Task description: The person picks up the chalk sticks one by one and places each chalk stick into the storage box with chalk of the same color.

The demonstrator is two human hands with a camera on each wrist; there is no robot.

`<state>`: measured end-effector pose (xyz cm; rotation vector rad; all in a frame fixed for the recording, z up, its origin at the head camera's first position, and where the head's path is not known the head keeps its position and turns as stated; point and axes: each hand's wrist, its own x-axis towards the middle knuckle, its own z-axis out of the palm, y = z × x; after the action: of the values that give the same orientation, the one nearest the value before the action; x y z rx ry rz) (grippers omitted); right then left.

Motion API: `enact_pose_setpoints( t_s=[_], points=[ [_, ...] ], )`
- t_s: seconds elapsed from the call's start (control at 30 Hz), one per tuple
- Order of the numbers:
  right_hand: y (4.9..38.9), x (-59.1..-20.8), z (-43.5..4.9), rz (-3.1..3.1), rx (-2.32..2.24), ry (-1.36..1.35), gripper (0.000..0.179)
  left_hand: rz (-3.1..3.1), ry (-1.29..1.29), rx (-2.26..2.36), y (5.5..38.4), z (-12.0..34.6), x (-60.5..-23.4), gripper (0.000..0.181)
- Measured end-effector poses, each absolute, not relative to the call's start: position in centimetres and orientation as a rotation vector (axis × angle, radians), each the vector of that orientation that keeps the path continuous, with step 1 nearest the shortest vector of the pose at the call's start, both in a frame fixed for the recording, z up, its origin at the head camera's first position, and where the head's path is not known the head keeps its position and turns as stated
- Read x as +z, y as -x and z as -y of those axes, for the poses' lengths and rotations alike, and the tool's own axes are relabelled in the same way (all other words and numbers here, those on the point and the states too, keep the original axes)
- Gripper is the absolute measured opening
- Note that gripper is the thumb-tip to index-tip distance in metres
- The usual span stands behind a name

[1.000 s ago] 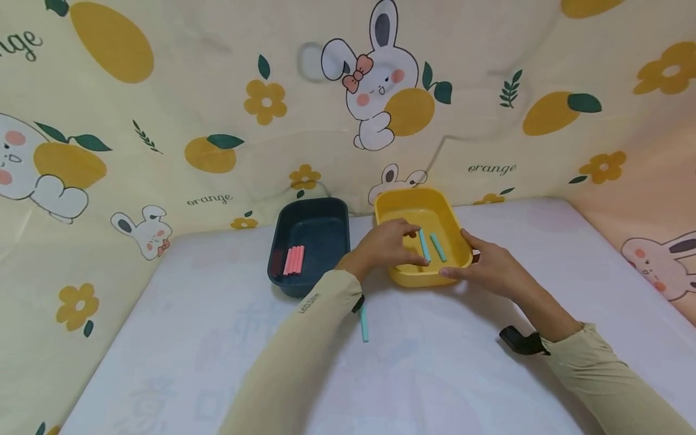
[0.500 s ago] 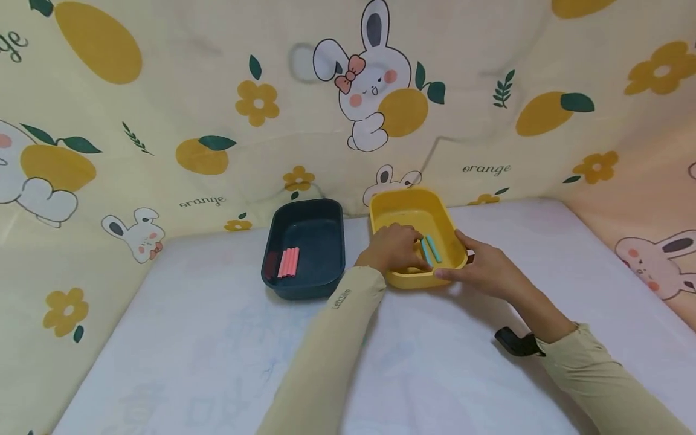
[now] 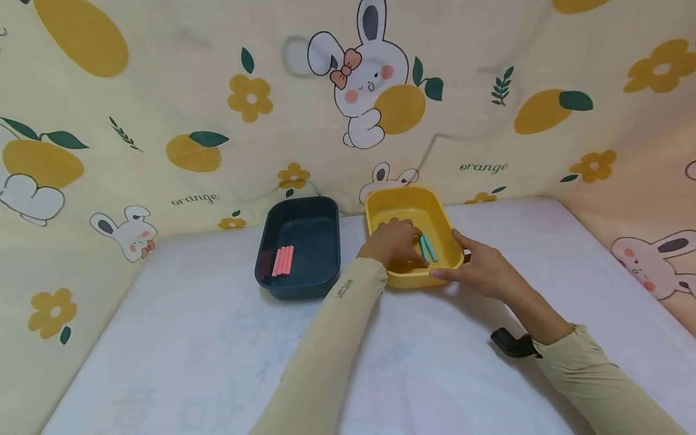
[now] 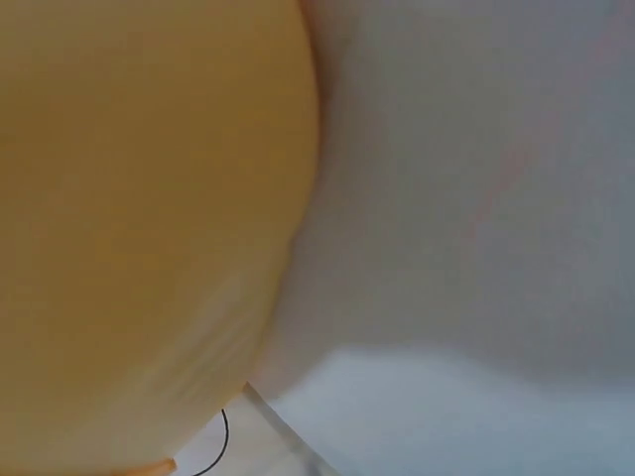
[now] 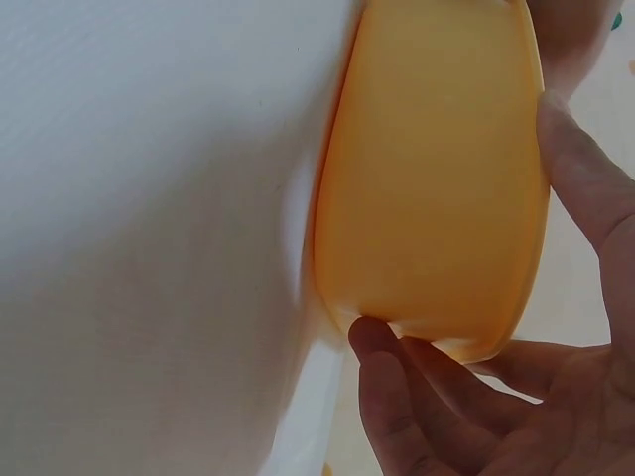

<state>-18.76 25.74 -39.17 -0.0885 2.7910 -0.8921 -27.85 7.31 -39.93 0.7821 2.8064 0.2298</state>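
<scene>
Where a gap parted the two teal sticks a second ago, they now lie just beside each other in the yellow tray (image 3: 399,208). The left teal stick (image 3: 423,249) is the one shifted, in toward the right teal stick (image 3: 430,248), and the left hand (image 3: 393,241) has come down further into the tray with it. For the work in hand, I judge, that turns a loose spread into a close pair; whether the two touch is too fine to tell. A third teal stick, seen earlier on the bench (image 3: 435,362) by the left sleeve (image 3: 321,344), does not show now.

Both teal sticks have their long axes roughly along the tray's length, far ends tipped a little left, near ends toward the right hand (image 3: 484,266). The left hand's grip is narrow and appears to hold the left teal stick by its two ends, thumb at the near one. The right hand's grip is closed round the yellow tray's near right corner. In the dark tray (image 3: 307,241), the pink sticks (image 3: 283,261) lie side by side, as before, their far ends leaning slightly right.
</scene>
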Motion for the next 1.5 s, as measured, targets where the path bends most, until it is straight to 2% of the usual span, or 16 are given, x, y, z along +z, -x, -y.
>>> enact_pose_setpoints(
  t_s=[0.67,0.87,1.17,1.5],
  points=[
    [18.7,-39.1,-25.2,-2.793,-0.863,0.06,0.122,-2.845,-0.789,0.135,27.3,-8.3,-40.5,0.066],
    [18.8,-39.2,-25.2,-2.797,-0.852,0.065,0.122,-2.818,-0.792,0.15,27.9,-8.3,-40.1,0.073],
    [18.7,-39.2,-25.6,-2.806,-0.844,0.101,0.122,-2.753,-0.906,0.542,28.6,-7.4,-38.1,0.071],
    [18.9,-39.0,-25.7,-2.784,-0.841,0.076,0.126,-2.667,-1.033,1.071,26.3,-2.0,-36.5,0.061]
  ],
)
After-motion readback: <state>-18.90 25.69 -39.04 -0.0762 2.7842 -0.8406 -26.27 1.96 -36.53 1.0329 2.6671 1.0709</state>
